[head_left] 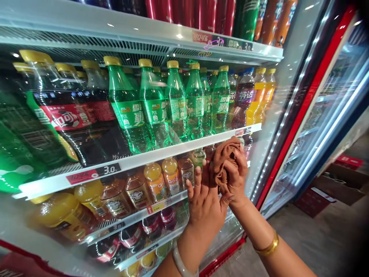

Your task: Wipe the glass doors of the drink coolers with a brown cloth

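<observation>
A crumpled brown cloth [223, 161] is bunched in my right hand [235, 177], whose fingers curl round it in front of the shelf edge at the right. My left hand [206, 207] is just left of it, back of the hand towards me, fingers pointing up and apart; its inner fingertips reach the cloth's lower left side. Above both hands runs the white front edge of a shelf [184, 148] with green bottles [177, 102] standing on it. A pale bangle is on the left wrist and a gold one on the right wrist.
Cola bottles [69, 119] stand at the left, and orange drinks [256, 96] at the right. Lower shelves hold juice bottles [155, 181]. Red cans [206, 15] line the top shelf. A red door frame [314, 84] rises at the right, with cardboard boxes [340, 184] on the floor beyond.
</observation>
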The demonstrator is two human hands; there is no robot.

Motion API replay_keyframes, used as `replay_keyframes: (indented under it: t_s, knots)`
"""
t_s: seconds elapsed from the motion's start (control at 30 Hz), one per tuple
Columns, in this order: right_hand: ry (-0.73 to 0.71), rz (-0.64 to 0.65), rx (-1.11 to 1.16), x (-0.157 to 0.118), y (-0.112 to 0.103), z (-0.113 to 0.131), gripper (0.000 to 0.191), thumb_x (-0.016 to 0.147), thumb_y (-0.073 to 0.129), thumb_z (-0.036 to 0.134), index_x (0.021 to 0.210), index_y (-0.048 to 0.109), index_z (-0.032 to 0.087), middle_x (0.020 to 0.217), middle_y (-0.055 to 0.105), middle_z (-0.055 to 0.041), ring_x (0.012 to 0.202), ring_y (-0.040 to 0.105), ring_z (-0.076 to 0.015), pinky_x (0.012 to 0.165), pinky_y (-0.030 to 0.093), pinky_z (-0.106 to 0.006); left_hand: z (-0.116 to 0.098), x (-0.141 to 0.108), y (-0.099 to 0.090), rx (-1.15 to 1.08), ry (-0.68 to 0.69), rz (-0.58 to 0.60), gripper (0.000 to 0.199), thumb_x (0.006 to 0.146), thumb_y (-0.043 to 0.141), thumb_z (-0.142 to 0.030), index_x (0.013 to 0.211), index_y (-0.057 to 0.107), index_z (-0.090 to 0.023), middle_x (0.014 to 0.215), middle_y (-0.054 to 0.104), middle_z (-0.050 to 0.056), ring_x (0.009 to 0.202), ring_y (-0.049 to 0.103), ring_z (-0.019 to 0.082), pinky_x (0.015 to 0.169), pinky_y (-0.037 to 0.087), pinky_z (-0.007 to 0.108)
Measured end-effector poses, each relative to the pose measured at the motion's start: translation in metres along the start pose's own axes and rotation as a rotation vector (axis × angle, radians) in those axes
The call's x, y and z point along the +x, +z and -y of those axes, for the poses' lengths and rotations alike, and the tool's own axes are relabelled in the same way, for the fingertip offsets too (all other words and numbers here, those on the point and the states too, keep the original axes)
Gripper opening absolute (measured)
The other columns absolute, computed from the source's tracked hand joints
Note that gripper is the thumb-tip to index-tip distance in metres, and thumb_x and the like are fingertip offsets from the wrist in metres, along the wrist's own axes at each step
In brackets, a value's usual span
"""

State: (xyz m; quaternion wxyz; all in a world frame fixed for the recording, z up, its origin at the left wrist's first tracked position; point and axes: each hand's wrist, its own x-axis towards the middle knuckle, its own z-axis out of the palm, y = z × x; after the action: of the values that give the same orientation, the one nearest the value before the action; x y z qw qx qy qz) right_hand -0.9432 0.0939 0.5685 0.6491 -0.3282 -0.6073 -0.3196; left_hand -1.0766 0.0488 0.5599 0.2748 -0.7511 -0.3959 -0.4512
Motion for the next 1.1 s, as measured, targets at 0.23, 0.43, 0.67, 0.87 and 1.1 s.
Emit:
replay_keyframes:
  t_s: [0.23,0.43,0.67,0.87,1.1]
  knots:
    - [-0.048,0.159,0.01,-0.056,-0.02,-0.007,0.035,0.1,0.055,0.03,0.134,0.059,0.035,0.152,0.048,-0.0042,0.157,0.036,-0.0295,0.129,0.035,-0.066,0.006,-0.01,-0.008,-0.006,-0.024,0.038,0.076,0.108,0.038,-0.051,0.168,0.019,-0.009,0.176,0.022,0.015,0.167,-0.002,0.024,0.136,-0.009,0.044]
    - [0.008,0.03,-0.037,-0.028,-0.006,-0.006,0.05,0.092,0.067,0.025,0.138,0.057,0.038,0.155,0.044,-0.0046,0.158,0.034,-0.0317,0.13,0.029,-0.07,0.008,-0.003,-0.015,0.03,-0.088,0.027,0.076,0.108,0.044,-0.044,0.169,0.011,-0.013,0.176,0.019,0.011,0.166,-0.006,0.022,0.135,-0.012,0.048]
    - [-0.113,0.195,0.018,-0.047,-0.009,0.024,0.03,0.098,0.061,0.034,0.128,0.063,0.029,0.143,0.053,-0.0076,0.157,0.036,-0.0334,0.127,0.038,-0.067,0.031,-0.015,-0.033,0.015,-0.08,-0.046,0.082,0.106,0.05,-0.035,0.169,0.001,-0.016,0.176,0.006,0.01,0.166,-0.002,0.025,0.134,-0.012,0.053]
    - [-0.091,0.254,0.02,-0.068,-0.018,0.026,0.025,0.097,0.063,0.028,0.122,0.064,0.025,0.138,0.054,-0.0099,0.159,0.032,-0.0356,0.126,0.039,-0.067,0.044,-0.023,-0.042,0.129,-0.05,0.081,0.083,0.1,0.065,-0.044,0.168,0.018,-0.04,0.176,0.022,0.007,0.166,-0.001,0.025,0.133,-0.015,0.054]
    - [-0.033,0.178,0.047,-0.055,-0.002,0.039,0.03,0.092,0.066,0.018,0.122,0.065,0.026,0.144,0.052,-0.0086,0.157,0.034,-0.0346,0.127,0.037,-0.068,0.046,-0.021,-0.042,0.15,-0.056,0.118,0.073,0.104,0.055,-0.044,0.168,0.019,-0.039,0.171,0.038,0.01,0.166,-0.007,0.02,0.133,-0.015,0.051]
